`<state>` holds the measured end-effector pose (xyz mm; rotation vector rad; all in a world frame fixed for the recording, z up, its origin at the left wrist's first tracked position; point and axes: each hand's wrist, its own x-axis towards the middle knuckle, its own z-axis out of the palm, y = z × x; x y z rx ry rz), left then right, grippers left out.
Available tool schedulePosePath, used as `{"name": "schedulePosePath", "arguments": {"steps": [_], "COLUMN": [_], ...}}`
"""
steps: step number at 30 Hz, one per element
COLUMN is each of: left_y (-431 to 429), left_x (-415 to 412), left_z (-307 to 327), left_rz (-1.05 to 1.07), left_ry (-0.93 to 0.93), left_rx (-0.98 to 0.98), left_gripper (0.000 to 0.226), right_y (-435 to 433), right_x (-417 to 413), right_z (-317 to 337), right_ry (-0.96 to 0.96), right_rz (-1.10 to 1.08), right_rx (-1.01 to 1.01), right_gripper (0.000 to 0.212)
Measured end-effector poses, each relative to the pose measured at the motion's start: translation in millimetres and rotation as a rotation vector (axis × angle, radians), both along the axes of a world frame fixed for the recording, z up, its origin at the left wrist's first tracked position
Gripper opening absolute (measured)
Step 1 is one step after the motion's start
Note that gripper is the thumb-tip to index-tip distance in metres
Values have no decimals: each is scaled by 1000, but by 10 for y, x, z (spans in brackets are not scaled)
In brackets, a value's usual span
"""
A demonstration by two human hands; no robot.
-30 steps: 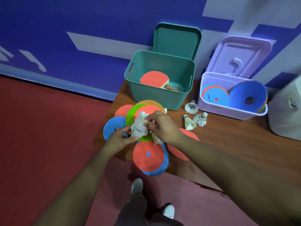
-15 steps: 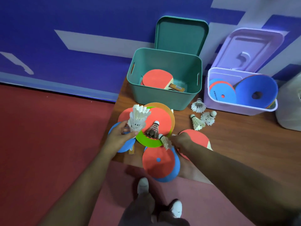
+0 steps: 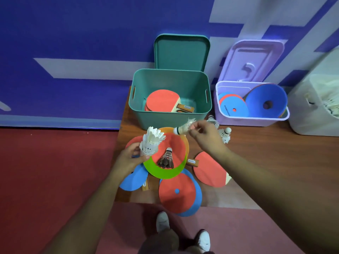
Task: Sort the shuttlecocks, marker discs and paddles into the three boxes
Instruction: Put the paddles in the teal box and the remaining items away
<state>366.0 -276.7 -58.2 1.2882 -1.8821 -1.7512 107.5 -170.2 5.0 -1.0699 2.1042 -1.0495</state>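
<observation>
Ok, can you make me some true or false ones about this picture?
The left hand holds a stack of white feather shuttlecocks. True.
The teal plastic box holds marker discs. False: it holds red-faced wooden paddles; blue marker discs stand in the lilac plastic box.
The right hand pinches one white feather shuttlecock. True.
The dark brown shuttlecock lies in the lilac plastic box. False: it rests on the loose coloured discs.
</observation>
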Motion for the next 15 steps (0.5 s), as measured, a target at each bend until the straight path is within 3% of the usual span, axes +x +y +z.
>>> {"name": "schedulePosePath", "arguments": {"steps": [4, 10, 12, 15], "left_y": [-95, -145, -163, -216], "left_x": [-34, -15, 55, 149], "left_z": [55, 52, 21, -31], "left_rz": [-35, -34, 9, 85], "left_ry": [11, 23, 54, 104], "left_rx": [1, -15, 35, 94], "left_gripper": [46, 53, 51, 49], "right_y": [-245, -388, -436, -441], "right_x": [131, 534, 576, 530], "right_z": [197, 58, 44, 24], "right_ry": [42, 95, 114, 142], "right_rz": [156, 436, 420, 228], "right_rx": [-80, 27, -18, -114], "right_gripper": [11, 5, 8, 12]}}
